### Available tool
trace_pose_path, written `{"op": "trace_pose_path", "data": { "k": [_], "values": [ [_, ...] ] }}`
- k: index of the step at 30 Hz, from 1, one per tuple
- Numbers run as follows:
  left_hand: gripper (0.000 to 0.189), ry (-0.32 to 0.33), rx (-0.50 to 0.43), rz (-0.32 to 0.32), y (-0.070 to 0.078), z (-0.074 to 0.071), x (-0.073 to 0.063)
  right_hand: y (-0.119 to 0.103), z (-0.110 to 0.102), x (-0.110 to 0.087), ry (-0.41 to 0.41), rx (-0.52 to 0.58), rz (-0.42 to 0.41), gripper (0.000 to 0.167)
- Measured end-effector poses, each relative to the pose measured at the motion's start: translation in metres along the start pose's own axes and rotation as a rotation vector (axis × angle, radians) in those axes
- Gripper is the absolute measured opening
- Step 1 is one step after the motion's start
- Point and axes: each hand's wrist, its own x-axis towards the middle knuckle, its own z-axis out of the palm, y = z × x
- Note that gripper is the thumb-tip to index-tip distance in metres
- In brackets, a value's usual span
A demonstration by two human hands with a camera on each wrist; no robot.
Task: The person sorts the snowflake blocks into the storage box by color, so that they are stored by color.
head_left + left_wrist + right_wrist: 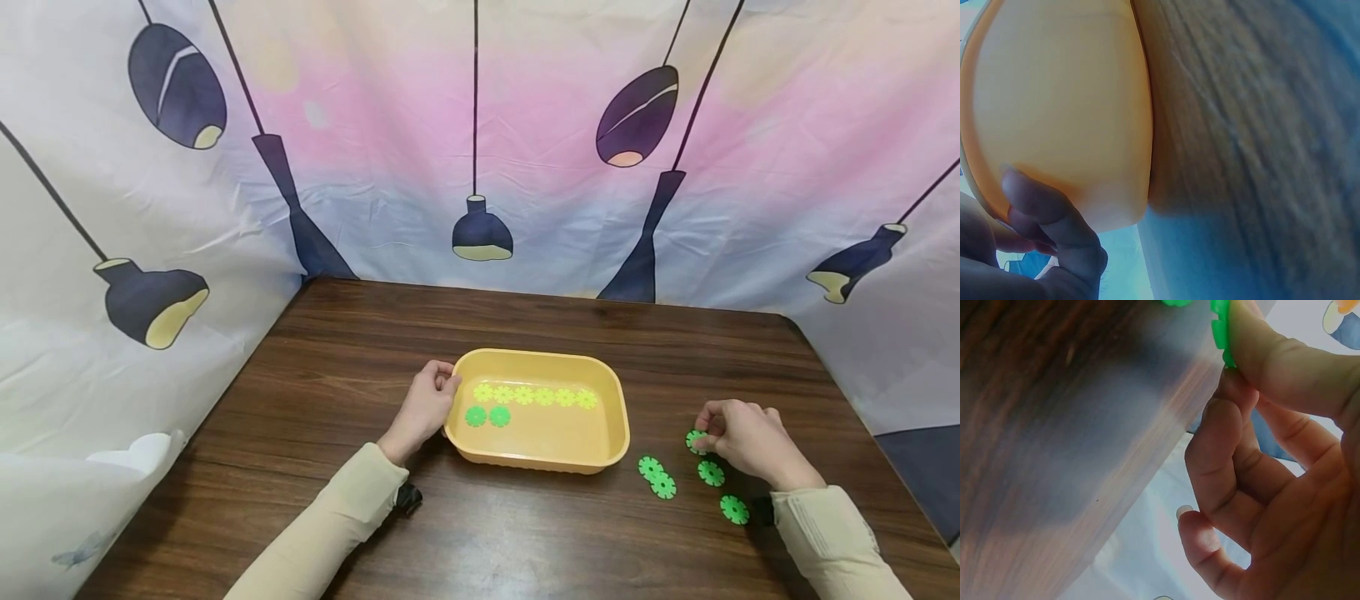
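My left hand [426,408] grips the left rim of a shallow yellow plastic tub [540,458]; the left wrist view has a fingertip [1032,194] against its outer wall. Inside, a row of yellow notched discs [523,396] lies above two green ones [499,416]. To the right of the tub, my right hand [753,440] pinches a green notched disc [693,442] between thumb and fingers. In the right wrist view this disc [1220,331] is held edge-on, partly hidden by the thumb.
Two green discs [663,485] overlap on the brown wooden table [540,533] near the tub's right corner. Closer to the right wrist lie two more, an upper disc [711,473] and a lower one [734,509]. A lamp-patterned curtain [405,167] hangs behind the table.
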Motion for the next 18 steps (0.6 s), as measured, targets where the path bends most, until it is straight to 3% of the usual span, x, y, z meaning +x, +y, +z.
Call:
{"op": "trace_pose_path", "data": {
  "k": [11,18],
  "values": [
    [0.02,-0.007,-0.018,0.001,-0.0001,-0.0002,0.0002,-0.0004,-0.001,0.0034,-0.072,0.077,-0.027,0.018],
    [0.02,-0.01,-0.005,0.0,0.0001,-0.0001,-0.0005,-0.0061,-0.0029,0.0091,-0.043,0.128,-0.026,0.017]
  ]
}}
